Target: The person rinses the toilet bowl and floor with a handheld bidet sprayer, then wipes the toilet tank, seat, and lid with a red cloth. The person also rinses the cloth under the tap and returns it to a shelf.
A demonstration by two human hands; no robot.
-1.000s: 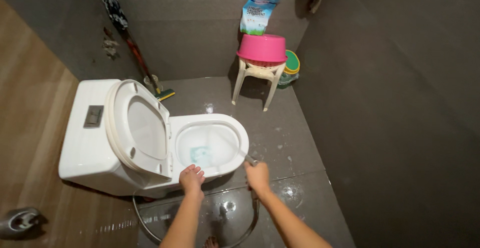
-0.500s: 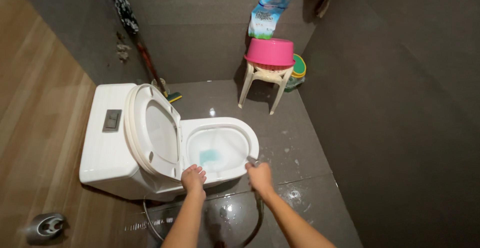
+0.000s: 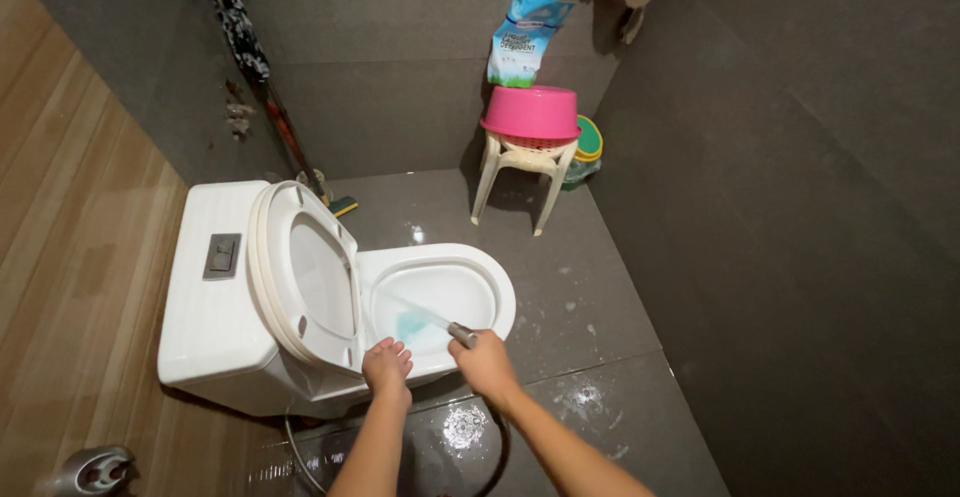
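A white toilet (image 3: pixel 200 317) stands on the dark wet floor with its seat and lid (image 3: pixel 300 272) raised. My right hand (image 3: pixel 485 362) grips a metal spray nozzle (image 3: pixel 462 334) at the front rim of the bowl (image 3: pixel 440 297), and a thin jet of water runs from it into the bluish water inside. My left hand (image 3: pixel 386 367) rests with fingers spread on the near rim of the bowl, holding nothing. The hose (image 3: pixel 300 452) loops along the floor below my arms.
A pink basin (image 3: pixel 530 114) sits upside down on a cream plastic stool (image 3: pixel 520 172) at the back wall, with a blue refill pouch (image 3: pixel 525 37) above and a green-lidded tub (image 3: pixel 585 147) behind. A mop (image 3: pixel 265 87) leans in the corner. A metal holder (image 3: pixel 90 469) sits on the wooden wall.
My right hand has moved left along the front rim with the nozzle, and the jet now crosses the bowl towards the left. The left hand has stayed on the rim.
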